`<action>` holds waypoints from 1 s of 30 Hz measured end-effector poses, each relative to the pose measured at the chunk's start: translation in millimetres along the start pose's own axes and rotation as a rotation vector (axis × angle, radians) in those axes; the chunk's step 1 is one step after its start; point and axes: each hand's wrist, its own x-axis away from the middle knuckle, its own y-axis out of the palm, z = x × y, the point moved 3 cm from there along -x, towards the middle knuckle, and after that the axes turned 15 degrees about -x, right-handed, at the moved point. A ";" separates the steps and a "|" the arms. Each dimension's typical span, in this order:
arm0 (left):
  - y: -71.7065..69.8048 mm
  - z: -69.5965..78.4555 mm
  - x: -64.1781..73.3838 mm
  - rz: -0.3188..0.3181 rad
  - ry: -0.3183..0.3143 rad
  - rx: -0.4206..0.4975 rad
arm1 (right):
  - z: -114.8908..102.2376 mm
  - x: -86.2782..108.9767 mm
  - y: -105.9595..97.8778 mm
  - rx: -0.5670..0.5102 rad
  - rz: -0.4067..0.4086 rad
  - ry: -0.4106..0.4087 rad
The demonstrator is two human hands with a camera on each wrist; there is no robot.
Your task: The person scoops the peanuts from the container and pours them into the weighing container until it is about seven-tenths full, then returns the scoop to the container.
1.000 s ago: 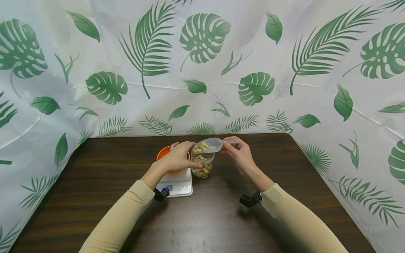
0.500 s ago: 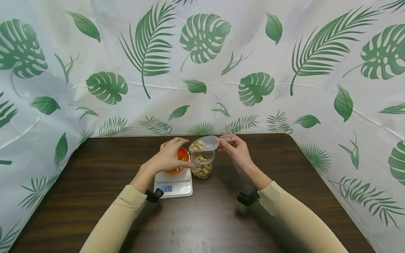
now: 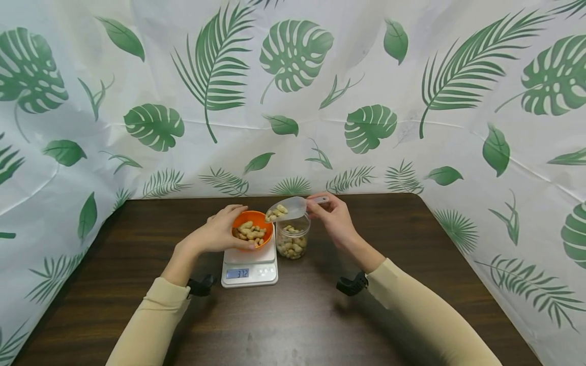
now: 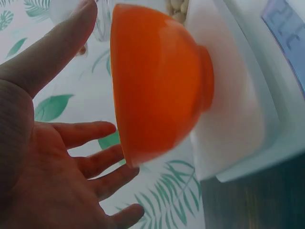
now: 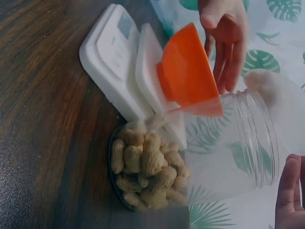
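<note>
Peanuts [image 3: 249, 231] fill part of an orange bowl [image 4: 152, 86] standing on a white kitchen scale [image 3: 262, 279]. Around the bowl's near left side spreads my left hand [image 3: 212, 234], thumb and fingers loosely extended at the rim. My right hand [image 3: 336, 218] pinches the handle of a translucent scoop [image 3: 296, 207]. Several peanuts lie in the scoop, whose tip is tilted toward the bowl's right rim. Beneath the scoop stands an open clear jar [image 5: 224, 143] partly filled with peanuts [image 5: 152, 162], close against the scale's right side.
The scale's display [image 3: 237, 273] shows digits that look like 372. All of this stands on a dark wooden table [image 3: 293, 325]. Behind it hangs a white sheet [image 3: 311, 152] printed with green leaves. Each wrist wears a black strap device.
My left hand has drawn back left, uncovering the bowl and its peanuts. The scoop has shifted left from over the jar toward the bowl. The display reading went from about 482 to 372.
</note>
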 end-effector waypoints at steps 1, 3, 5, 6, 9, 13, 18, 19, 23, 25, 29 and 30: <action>0.1 -2.2 1.2 -0.006 -0.002 0.000 | -0.2 -0.1 1.6 0.013 -0.005 0.000; 0.4 -5.6 3.4 -0.024 -0.002 0.010 | -0.2 -0.7 4.5 0.035 -0.012 -0.002; 2.2 -8.5 4.3 -0.050 -0.001 0.019 | -0.2 -1.8 6.9 0.058 -0.018 -0.005; 3.0 -9.6 4.7 -0.061 -0.002 0.024 | -0.7 -2.0 8.5 0.072 -0.022 -0.006; 5.8 -12.6 4.8 -0.086 -0.008 0.033 | -1.3 -3.4 12.1 0.108 -0.035 -0.011; 7.3 -14.0 5.5 -0.089 -0.017 0.047 | -3.2 -3.3 15.7 0.141 -0.048 -0.012; 7.5 -14.4 5.2 -0.078 -0.011 0.056 | -5.4 -3.2 17.4 0.159 -0.060 -0.010; 7.4 -14.4 5.0 -0.079 -0.012 0.060 | -5.9 -3.3 17.9 0.160 -0.064 -0.009; 7.3 -13.5 5.3 -0.086 -0.025 0.073 | -7.8 -3.9 19.4 0.170 -0.075 -0.002; 7.2 -13.5 5.3 -0.083 -0.015 0.071 | -8.1 -4.4 19.7 0.174 -0.080 -0.002; 6.7 -13.3 6.2 -0.076 0.001 0.069 | -10.0 -4.2 19.4 0.167 -0.095 -0.020; 6.4 -13.0 6.4 -0.072 0.005 0.070 | -10.3 -4.2 18.8 0.167 -0.098 -0.026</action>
